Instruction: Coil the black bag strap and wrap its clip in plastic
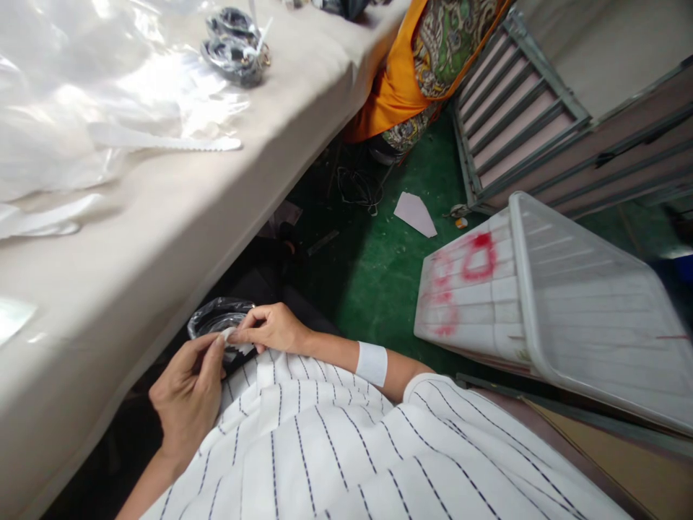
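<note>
At the table's near edge, in front of my body, a coiled black cable-like bundle in clear plastic (219, 312) lies close to my lap. My left hand (189, 386) pinches a small white strip (228, 334) between thumb and fingers. From the other side my right hand (279, 328) is closed, its fingertips meeting the same strip just over the bundle. Part of the bundle is hidden behind both hands. A further pair of black coils (235, 50), wrapped in plastic with a white tie, rests on the table.
Clear plastic bags (108, 79) and white serrated strips (167, 141) lie on the cloth-covered table (292, 108). A large white bin with red marks (465, 289) stands to the right on the green floor, near a metal-framed rack (520, 108). A person in an orange apron (398, 87) is beyond.
</note>
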Action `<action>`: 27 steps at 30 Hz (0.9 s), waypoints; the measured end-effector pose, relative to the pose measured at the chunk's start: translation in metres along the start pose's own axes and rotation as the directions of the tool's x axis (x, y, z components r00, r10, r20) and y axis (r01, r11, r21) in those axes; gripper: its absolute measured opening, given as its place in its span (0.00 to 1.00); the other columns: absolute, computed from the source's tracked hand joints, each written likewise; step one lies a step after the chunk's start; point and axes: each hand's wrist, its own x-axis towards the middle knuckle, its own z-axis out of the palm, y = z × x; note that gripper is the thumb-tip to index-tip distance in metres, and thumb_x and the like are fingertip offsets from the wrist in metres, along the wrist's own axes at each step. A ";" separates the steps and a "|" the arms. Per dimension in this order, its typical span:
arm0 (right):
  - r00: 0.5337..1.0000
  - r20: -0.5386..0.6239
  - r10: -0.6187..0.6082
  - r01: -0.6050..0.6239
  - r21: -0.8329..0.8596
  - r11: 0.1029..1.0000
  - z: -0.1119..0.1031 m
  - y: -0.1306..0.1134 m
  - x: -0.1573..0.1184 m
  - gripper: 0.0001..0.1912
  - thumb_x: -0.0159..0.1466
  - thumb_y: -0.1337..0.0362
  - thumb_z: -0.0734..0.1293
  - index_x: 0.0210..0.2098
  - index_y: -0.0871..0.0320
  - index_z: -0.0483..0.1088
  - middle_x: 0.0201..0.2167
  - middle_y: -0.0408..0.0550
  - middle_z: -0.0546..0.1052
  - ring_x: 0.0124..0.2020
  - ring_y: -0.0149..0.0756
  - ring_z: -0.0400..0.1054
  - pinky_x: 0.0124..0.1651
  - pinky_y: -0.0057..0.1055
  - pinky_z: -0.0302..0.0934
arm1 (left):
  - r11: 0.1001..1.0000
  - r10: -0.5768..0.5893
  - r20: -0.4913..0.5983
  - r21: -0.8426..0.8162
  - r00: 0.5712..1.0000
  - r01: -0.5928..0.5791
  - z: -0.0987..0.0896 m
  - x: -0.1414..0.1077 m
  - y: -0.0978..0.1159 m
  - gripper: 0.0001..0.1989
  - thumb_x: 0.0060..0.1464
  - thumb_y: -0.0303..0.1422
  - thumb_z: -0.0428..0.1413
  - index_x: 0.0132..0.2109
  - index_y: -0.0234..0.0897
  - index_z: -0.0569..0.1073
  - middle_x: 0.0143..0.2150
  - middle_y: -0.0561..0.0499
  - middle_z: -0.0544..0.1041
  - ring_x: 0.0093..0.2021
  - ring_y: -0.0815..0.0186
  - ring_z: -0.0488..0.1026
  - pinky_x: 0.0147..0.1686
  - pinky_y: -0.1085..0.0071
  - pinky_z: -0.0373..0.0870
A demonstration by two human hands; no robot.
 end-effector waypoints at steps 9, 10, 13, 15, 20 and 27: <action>0.998 -0.060 -0.008 0.006 -0.032 0.999 0.005 -0.003 0.003 0.25 0.45 0.53 0.80 0.34 0.60 0.70 0.24 0.36 0.72 0.23 0.23 0.63 0.28 0.20 0.56 | 0.870 0.383 -0.028 0.348 0.923 -0.350 0.006 0.003 -0.026 0.11 0.63 0.38 0.55 0.43 0.38 0.78 0.35 0.51 0.82 0.37 0.64 0.78 0.32 0.75 0.64; 0.998 -0.066 -0.009 0.004 -0.083 0.997 0.006 -0.003 0.003 0.22 0.47 0.55 0.80 0.35 0.60 0.72 0.24 0.37 0.73 0.25 0.23 0.64 0.29 0.20 0.56 | 0.854 0.399 -0.015 0.369 0.917 -0.366 0.007 0.004 -0.030 0.10 0.62 0.38 0.55 0.42 0.38 0.79 0.35 0.51 0.82 0.37 0.64 0.79 0.31 0.76 0.63; 0.994 -0.109 -0.002 -0.025 -0.247 0.969 0.011 -0.005 0.005 0.12 0.53 0.62 0.76 0.34 0.60 0.75 0.24 0.38 0.73 0.27 0.25 0.66 0.30 0.20 0.55 | 0.817 0.432 0.032 0.409 0.901 -0.406 0.008 0.007 -0.039 0.09 0.61 0.36 0.56 0.40 0.38 0.79 0.34 0.51 0.84 0.35 0.63 0.80 0.29 0.76 0.62; 0.990 -0.139 -0.010 -0.037 -0.337 0.941 0.014 -0.007 0.005 0.07 0.54 0.64 0.74 0.33 0.58 0.76 0.25 0.38 0.74 0.29 0.26 0.68 0.31 0.20 0.55 | 0.793 0.455 0.051 0.432 0.889 -0.430 0.007 0.008 -0.043 0.09 0.61 0.35 0.56 0.40 0.38 0.80 0.34 0.51 0.84 0.35 0.63 0.80 0.29 0.75 0.62; 0.984 -0.129 -0.119 0.031 -0.541 0.840 0.020 -0.012 0.002 0.04 0.57 0.62 0.71 0.31 0.55 0.74 0.29 0.38 0.77 0.35 0.30 0.72 0.36 0.22 0.58 | 0.753 0.501 0.068 0.456 0.862 -0.474 0.005 0.007 -0.052 0.08 0.60 0.32 0.56 0.42 0.36 0.80 0.35 0.49 0.85 0.34 0.61 0.81 0.28 0.74 0.64; 0.964 -0.042 -0.262 0.141 -0.756 0.640 0.022 -0.007 0.003 0.03 0.60 0.62 0.67 0.34 0.53 0.74 0.34 0.40 0.79 0.38 0.33 0.73 0.41 0.25 0.60 | 0.751 0.529 0.083 0.418 0.844 -0.512 0.002 0.005 -0.062 0.09 0.60 0.31 0.58 0.45 0.37 0.79 0.39 0.49 0.85 0.36 0.61 0.82 0.32 0.74 0.69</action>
